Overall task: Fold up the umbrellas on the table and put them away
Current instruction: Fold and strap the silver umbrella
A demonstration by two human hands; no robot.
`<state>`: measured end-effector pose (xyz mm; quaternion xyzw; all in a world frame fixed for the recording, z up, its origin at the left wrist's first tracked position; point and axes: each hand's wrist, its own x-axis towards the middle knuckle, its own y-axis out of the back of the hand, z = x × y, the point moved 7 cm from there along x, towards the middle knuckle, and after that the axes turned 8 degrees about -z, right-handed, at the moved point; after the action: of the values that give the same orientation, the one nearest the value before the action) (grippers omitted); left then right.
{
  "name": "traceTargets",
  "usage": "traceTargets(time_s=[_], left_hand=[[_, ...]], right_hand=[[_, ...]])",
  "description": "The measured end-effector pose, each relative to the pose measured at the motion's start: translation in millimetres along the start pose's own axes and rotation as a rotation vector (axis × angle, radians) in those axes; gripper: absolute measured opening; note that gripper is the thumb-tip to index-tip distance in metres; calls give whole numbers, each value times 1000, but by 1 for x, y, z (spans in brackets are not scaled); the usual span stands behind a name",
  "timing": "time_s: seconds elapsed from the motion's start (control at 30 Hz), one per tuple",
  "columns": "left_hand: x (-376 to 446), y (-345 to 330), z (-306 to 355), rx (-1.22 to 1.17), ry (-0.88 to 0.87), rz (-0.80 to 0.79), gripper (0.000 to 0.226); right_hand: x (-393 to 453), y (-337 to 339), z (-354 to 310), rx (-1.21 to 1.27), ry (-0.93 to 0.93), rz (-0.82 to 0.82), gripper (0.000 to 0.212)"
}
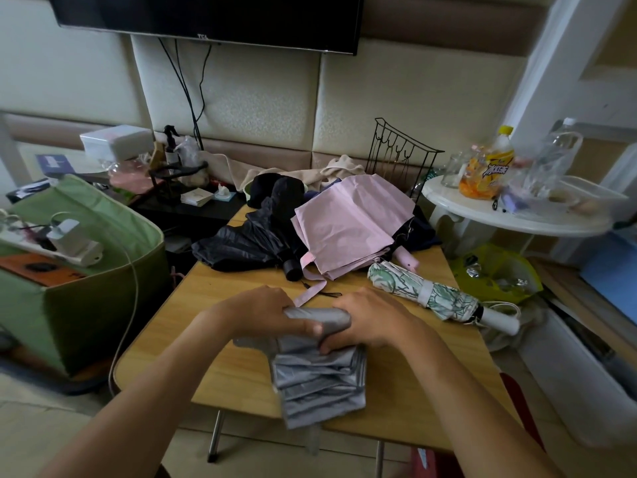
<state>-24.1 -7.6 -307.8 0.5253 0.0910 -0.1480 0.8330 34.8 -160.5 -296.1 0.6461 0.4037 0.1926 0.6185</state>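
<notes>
Head view shows both hands closed on a grey umbrella [320,370] at the near middle of the wooden table [220,357]. Left hand [262,310] wraps the rolled top end, thumb over the cloth; right hand [372,320] clamps the same roll from the other side, fingers curled under. Canopy pleats hang loose toward the near edge and slightly past it. In my judgement the two-handed hold serves to twist the fabric tight round the shaft while the table bears the weight.

Green-leaf umbrella [424,291] lies to the right, already rolled and strapped, white handle pointing off the right edge; I take it as finished but not yet put away. Pink umbrella [348,225] lies collapsed but unrolled at the far side, its strap trailing toward the hands. Black umbrella [248,241] lies crumpled just left of it, touching it. Both remain to be folded.

Risk noted: the overhanging pleats may slip out of the roll unless gathered first.
</notes>
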Motion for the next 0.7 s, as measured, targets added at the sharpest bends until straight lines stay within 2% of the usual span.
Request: traceTargets(time_s=[0.07,0.17,0.23,0.33,0.57,0.7], left_hand=[[-1,1,5,39,-8,39,76],[-2,2,10,154,-2,145,65],[-4,5,15,290,7,234,67],[-5,4,28,425,-53,342,60],[-1,8,23,483,-8,269,41],[4,4,8,359,45,136,33]], right_hand=[[1,1,2,-15,-6,-3,63],[1,-1,6,-10,-23,-26,60],[2,-3,9,9,-40,-43,61],[2,-3,15,59,-56,-46,65],[-2,0,10,100,-12,-41,38],[-5,9,4,29,-1,52,41]])
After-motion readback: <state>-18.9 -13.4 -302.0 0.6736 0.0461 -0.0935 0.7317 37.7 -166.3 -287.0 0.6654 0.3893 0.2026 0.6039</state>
